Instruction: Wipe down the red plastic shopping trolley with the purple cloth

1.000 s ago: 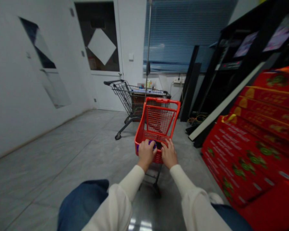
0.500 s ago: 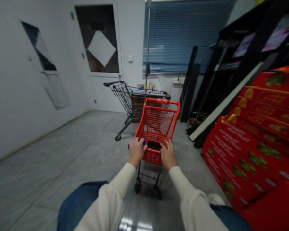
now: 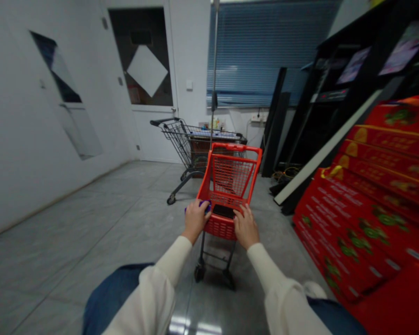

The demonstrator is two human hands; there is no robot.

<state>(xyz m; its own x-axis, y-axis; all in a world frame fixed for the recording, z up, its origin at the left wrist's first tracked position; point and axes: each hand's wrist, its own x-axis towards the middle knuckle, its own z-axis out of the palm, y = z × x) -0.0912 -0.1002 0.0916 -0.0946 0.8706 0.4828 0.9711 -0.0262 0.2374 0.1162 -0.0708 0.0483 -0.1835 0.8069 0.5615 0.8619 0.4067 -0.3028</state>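
A small purple-blue object [image 3: 206, 205] shows between the fingers of my left hand [image 3: 194, 220], which is closed around it; its kind is too blurred to make out. At the right end of a black flat rectangular object [image 3: 223, 211], the curled fingers and thumb of my right hand [image 3: 246, 226] grip its edge. Both hands are level with the near end of a small red shopping cart [image 3: 220, 228]. Whether the black object also rests on the cart is unclear.
A larger grey wire shopping cart [image 3: 176, 142] stands behind, loaded with boxes and small items. Red cartons [image 3: 356, 223] are stacked at the right, beside a leaning white board [image 3: 321, 156] and black shelving [image 3: 314, 121]. A white door [image 3: 153, 135] is at the back.
My hands have spread slightly apart, the left shifting a little left and the right a little right. A bit more of the black object's right end shows.
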